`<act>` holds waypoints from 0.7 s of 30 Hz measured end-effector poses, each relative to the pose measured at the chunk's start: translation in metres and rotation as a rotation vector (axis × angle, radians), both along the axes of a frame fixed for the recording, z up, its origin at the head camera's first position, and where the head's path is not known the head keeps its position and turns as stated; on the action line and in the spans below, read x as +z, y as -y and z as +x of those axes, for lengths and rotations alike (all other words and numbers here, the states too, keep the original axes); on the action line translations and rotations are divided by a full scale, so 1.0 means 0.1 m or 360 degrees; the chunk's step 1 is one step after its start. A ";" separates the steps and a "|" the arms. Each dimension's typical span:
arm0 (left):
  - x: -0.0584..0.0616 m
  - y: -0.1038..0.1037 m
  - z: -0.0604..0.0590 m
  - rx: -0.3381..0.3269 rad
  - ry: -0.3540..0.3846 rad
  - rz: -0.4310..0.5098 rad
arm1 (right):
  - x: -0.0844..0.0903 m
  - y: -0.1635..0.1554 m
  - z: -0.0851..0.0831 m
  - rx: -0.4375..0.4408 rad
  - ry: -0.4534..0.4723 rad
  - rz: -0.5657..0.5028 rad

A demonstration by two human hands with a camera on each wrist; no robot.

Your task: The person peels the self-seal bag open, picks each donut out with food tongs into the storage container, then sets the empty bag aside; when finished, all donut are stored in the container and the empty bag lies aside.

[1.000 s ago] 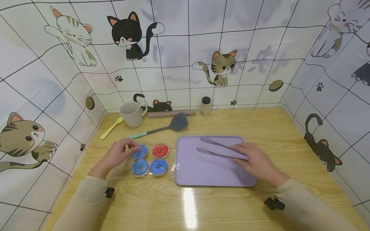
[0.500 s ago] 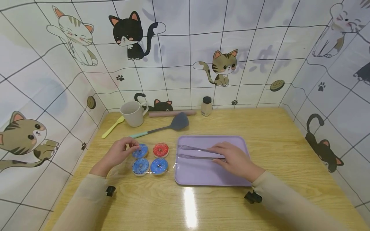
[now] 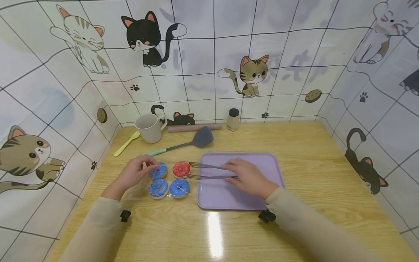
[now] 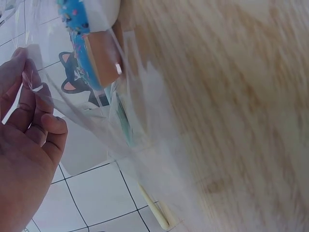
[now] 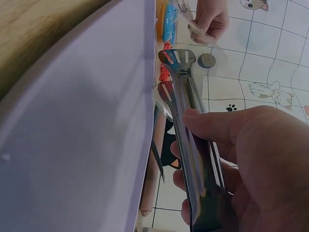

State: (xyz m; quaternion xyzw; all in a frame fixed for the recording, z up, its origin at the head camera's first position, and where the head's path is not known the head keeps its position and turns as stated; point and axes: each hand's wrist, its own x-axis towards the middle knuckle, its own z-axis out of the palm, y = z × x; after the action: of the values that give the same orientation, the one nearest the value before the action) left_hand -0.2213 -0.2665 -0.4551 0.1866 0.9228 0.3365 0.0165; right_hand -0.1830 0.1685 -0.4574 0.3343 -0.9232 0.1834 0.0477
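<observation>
Several toy-like donuts lie in a clear plastic bag (image 4: pixel 145 169); one is a red donut (image 3: pixel 181 169) with sprinkles, and the others are blue donuts (image 3: pixel 158 188). My left hand (image 3: pixel 135 174) pinches the bag's edge between thumb and fingers, beside the far-left blue donut. My right hand (image 3: pixel 250 177) grips metal tongs (image 5: pixel 210 198), with the thumb on one arm and the fingers round the other. Spread apart, the slotted tong tips point left and overlap the red donut in the head view. Under the tongs lies a lilac tray (image 3: pixel 229 202).
Behind the bag lies a spatula (image 3: pixel 203 137) with a mint handle. At the back stand a grey mug (image 3: pixel 148 128) and a black-capped jar (image 3: pixel 233 120), with a brownish-pink rod (image 3: pixel 194 128) between them. A yellow spreader (image 3: pixel 127 143) lies at the far left.
My right hand has carried the tongs left across the tray, so their tips reach the red donut. The left hand has stayed in place on the bag.
</observation>
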 end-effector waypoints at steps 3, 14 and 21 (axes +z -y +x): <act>-0.01 0.00 -0.01 0.0001 -0.0007 0.0010 | 0.01 0.05 -0.03 -0.0009 0.0029 -0.0001; -0.06 0.02 -0.03 0.0015 -0.0025 -0.0015 | -0.09 0.11 -0.19 0.0003 0.0097 -0.0020; -0.06 0.01 -0.04 0.0023 -0.0015 -0.0028 | -0.11 0.18 -0.23 -0.0012 0.0142 -0.0016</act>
State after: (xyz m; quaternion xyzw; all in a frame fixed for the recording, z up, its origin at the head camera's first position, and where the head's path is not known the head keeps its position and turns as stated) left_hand -0.2257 -0.2671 -0.4616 0.1814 0.9272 0.3276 0.0115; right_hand -0.2062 0.1503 -0.4686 0.3221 -0.9247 0.2026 0.0089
